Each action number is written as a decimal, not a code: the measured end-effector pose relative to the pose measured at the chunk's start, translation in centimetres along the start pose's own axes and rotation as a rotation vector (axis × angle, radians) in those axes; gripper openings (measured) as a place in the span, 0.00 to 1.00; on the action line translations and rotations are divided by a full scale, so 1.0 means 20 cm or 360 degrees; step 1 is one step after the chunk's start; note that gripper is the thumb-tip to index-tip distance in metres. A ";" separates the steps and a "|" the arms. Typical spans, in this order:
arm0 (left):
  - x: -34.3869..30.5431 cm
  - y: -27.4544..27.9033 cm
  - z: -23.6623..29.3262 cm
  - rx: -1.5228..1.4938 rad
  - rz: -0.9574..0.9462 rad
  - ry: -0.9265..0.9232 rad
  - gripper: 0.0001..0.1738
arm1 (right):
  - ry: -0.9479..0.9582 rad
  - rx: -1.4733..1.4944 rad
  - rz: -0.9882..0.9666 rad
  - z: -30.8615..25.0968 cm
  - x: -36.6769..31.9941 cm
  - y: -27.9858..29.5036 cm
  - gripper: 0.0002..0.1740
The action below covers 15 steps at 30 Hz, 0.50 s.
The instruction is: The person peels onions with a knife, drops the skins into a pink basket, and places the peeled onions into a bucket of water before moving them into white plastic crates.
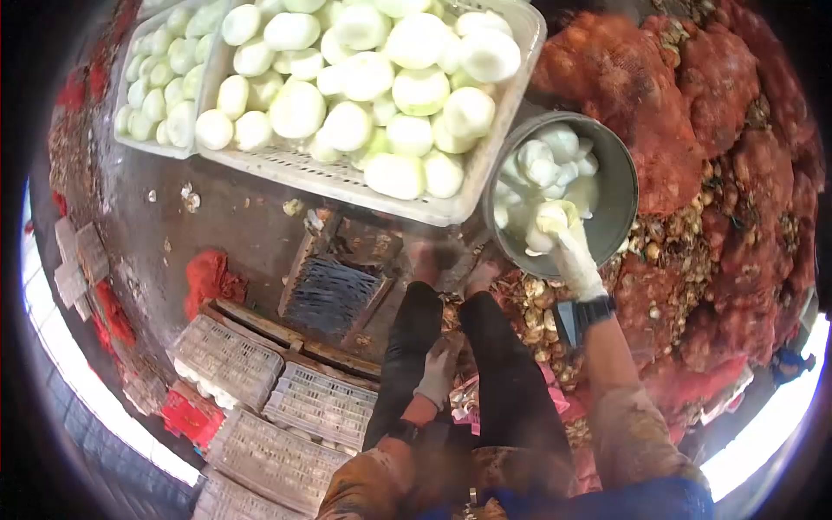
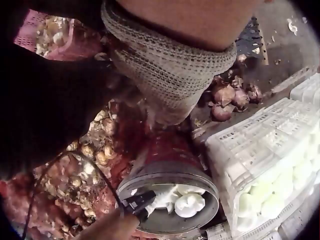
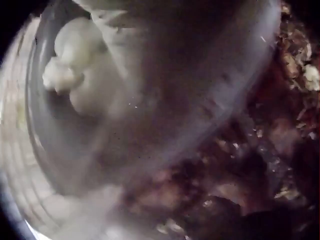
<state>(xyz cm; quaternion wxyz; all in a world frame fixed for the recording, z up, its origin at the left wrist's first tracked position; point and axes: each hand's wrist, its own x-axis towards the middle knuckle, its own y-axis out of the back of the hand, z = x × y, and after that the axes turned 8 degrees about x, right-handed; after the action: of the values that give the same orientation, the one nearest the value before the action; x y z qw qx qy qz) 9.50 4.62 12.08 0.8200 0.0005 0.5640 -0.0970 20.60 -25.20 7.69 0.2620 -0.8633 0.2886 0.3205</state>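
Peeled onions fill white crates [image 1: 334, 180] on the left as a gloved right hand [image 1: 575, 257] grips one peeled onion [image 1: 549, 218] at a bucket on the right.

At far left, more crates [image 1: 227, 360] stand in a row below a crumpled red net [image 1: 214, 279] on the floor [image 1: 238, 230]. In the middle, the gloved left hand [image 1: 438, 368] hangs between the person's dark-clad legs [image 1: 511, 364]; whether its fingers are curled cannot be told. Just beside the large crate's corner sits the grey bucket [image 1: 620, 204], the gripped onion within its rim, above other peeled onions [image 1: 555, 160]. At far right, red mesh sacks [image 1: 637, 121] bulge with onions.
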 end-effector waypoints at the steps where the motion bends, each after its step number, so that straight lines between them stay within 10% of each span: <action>1: -0.02 -0.03 0.05 -0.0014 0.0043 0.0043 0.15 | 0.0175 0.0016 -0.0135 -0.07 -0.05 -0.07 0.27; 7: -0.04 -0.04 0.13 -0.0062 0.0142 0.0226 0.15 | 0.0276 -0.0144 -0.0676 -0.41 -0.18 -0.96 0.28; 11: -0.06 -0.01 0.13 -0.0168 0.0139 0.0249 0.15 | 0.1142 -0.1222 -0.1054 -0.26 0.03 -1.30 0.27; 15: -0.03 0.01 0.03 -0.0169 0.0133 -0.0045 0.14 | 0.2130 -0.2333 -0.0732 -0.04 0.24 -1.37 0.22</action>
<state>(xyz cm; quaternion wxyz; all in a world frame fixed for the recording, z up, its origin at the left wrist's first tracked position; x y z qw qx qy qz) 9.99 4.82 12.79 0.8301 -0.0207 0.5562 -0.0327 42.08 -8.18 12.15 -0.4912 -0.8480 -0.0644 -0.1884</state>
